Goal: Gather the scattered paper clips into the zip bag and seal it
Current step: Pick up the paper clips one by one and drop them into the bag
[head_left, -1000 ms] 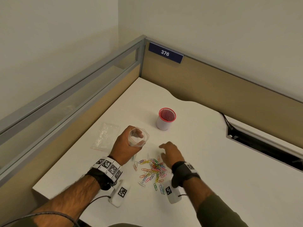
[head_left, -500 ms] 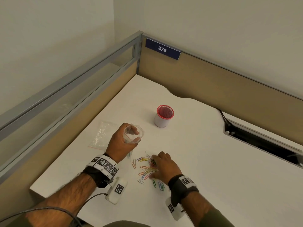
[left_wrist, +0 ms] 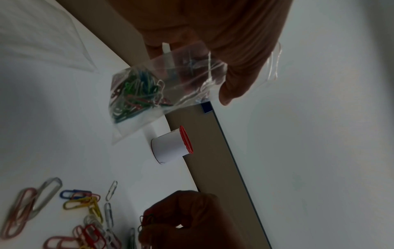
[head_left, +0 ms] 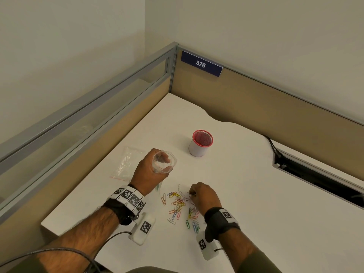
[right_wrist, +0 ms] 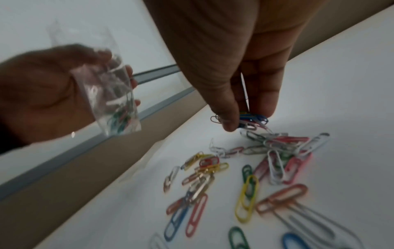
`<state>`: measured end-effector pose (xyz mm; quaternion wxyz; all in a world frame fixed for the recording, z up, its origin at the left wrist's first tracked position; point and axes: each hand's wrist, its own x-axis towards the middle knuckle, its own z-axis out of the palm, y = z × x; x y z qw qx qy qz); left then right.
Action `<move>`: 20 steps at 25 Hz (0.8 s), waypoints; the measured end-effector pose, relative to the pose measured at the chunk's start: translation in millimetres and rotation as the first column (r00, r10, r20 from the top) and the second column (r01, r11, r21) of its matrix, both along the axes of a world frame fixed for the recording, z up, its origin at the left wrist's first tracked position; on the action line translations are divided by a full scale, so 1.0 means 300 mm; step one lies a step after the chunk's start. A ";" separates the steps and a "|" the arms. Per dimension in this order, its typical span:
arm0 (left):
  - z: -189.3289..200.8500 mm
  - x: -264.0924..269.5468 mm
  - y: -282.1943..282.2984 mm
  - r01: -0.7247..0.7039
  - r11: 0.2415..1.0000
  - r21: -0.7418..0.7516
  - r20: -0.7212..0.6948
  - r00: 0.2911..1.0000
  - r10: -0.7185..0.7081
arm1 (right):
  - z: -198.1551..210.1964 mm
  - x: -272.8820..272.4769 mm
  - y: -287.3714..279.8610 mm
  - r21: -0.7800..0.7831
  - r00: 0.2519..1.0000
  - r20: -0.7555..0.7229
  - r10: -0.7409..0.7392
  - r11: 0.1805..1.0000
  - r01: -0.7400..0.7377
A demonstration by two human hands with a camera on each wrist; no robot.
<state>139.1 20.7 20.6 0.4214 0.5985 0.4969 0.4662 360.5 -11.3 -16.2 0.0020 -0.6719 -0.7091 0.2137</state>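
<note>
My left hand point(head_left: 151, 170) holds a small clear zip bag point(head_left: 164, 161) upright above the white desk point(head_left: 256, 194), its mouth held wide open. Several coloured clips point(left_wrist: 136, 91) lie in the bag's bottom corner. Loose coloured paper clips point(head_left: 177, 205) are scattered on the desk between my hands. My right hand point(head_left: 202, 196) sits at the pile's right edge, thumb and fingers pinching a small bunch of clips point(right_wrist: 251, 119) just above the desk. The left hand point(right_wrist: 42, 94) with the zip bag point(right_wrist: 115, 101) is up and to the left of that bunch.
A second clear zip bag point(head_left: 128, 162) lies flat on the desk to the left of my left hand. A white cup with a red rim point(head_left: 201, 143) stands behind the clips. Partition walls close the desk's left and far sides; a cable slot point(head_left: 315, 174) opens at right.
My right hand came down onto the clip pile, drew its fingers together and now pinches a bunch of clips. The left hand with the bag stayed in place.
</note>
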 end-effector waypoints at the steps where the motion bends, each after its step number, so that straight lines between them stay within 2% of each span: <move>1: -0.002 0.005 -0.001 -0.002 1.000 -0.004 -0.010 1.000 0.002 | 0.009 0.014 0.003 0.001 0.999 -0.032 -0.038 0.999 0.038; 8: -0.008 0.054 -0.012 0.020 0.999 -0.027 -0.062 0.998 -0.021 | 0.048 0.049 -0.002 -0.009 0.944 -0.247 -0.221 0.974 0.225; 12: -0.014 0.058 -0.006 0.025 0.999 -0.039 -0.088 0.996 -0.028 | 0.138 0.046 0.012 0.014 0.869 -0.419 -0.266 0.954 0.299; 17: -0.017 0.065 0.004 0.030 0.999 -0.034 -0.075 0.997 -0.033 | 0.357 0.009 0.049 0.118 0.675 -0.713 -0.189 0.917 0.381; 20: -0.006 0.084 0.000 0.027 0.999 -0.018 -0.066 0.997 -0.028 | 0.459 -0.047 0.062 0.179 0.617 -0.781 -0.093 0.914 0.364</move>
